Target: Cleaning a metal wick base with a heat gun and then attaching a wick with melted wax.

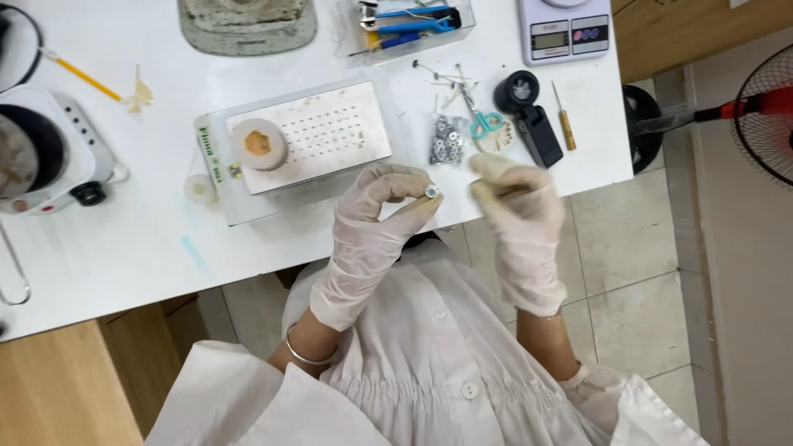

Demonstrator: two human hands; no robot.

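**Gloved hands working over the white table's edge**

Left hand [376, 219] is pinching a small silver ring-shaped piece [431, 192] between thumb and fingertips, holding it up above the table edge. Right hand [516, 211] is hovering just beside it, fingers curling loosely; what it is gripping cannot be told. Beyond them, a heap of small metal washers [447, 139], teal-handled scissors [484, 121] and a perforated white block [318, 132] are lying on the table [124, 248].

Bright, even overhead light, soft shadows, mild glare off the white table [124, 248], slight motion blur.
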